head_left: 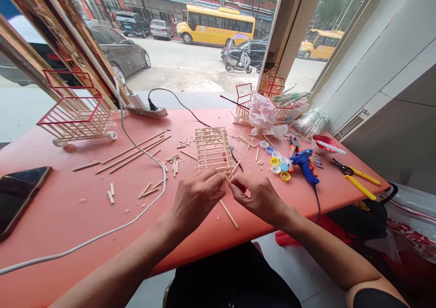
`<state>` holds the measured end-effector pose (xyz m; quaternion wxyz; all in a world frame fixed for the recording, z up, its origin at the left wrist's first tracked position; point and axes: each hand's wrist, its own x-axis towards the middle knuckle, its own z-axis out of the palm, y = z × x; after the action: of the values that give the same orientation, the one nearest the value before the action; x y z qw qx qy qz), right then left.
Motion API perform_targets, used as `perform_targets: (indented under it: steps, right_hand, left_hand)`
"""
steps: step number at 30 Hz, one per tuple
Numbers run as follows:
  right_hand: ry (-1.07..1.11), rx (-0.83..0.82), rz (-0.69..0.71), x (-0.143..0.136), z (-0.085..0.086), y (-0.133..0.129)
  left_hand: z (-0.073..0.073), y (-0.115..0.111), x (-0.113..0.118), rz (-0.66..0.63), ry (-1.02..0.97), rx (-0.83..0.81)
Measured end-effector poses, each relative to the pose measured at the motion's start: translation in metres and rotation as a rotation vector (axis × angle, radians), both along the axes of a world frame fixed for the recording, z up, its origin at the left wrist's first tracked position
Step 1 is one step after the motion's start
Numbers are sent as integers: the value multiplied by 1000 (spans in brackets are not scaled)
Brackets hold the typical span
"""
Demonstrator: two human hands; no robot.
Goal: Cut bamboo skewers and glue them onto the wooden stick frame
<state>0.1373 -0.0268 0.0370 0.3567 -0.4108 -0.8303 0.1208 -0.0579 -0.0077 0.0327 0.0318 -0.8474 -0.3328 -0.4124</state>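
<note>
My left hand (200,195) and my right hand (260,196) meet near the table's front edge, fingertips pinched on a short thin wooden stick (234,169) between them. Just beyond them lies a small frame of wooden sticks (214,148), its near end partly hidden by my fingers. A loose stick (229,214) rests on the table beneath my hands. More sticks (136,154) and cut pieces (111,196) are scattered to the left.
A stick cart (73,119) stands back left on the pink table (190,242). A white cable (162,187) crosses the left side, near a phone (23,194). At right are bottle caps (284,176), a blue glue gun (306,166) and yellow-handled pliers (361,185).
</note>
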Motion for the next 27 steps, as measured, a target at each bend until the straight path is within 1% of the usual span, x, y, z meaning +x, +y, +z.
perform_targets:
  steps: [5,11,13,17,20,23,25,27]
  right_hand:
    - [-11,-11,65,8,0,4]
    - [18,6,165,21,0,9]
    - [15,-14,190,24,2,11]
    - [-2,-56,251,28,6,14]
    - [13,-100,284,30,8,15]
    - [1,-142,271,31,11,15]
    - [-24,-133,247,31,13,15]
    - [-55,-91,231,31,13,14]
  left_hand:
    - [3,0,-1,-53,-80,-177]
    - [11,3,0,-120,-182,-516]
    - [14,6,0,-149,-217,-626]
    - [16,9,-2,-196,-246,-788]
    - [16,9,-3,-233,-275,-884]
    - [16,9,-5,-268,-281,-947]
    - [17,9,-6,-289,-256,-960]
    - [19,8,-7,-282,-228,-921]
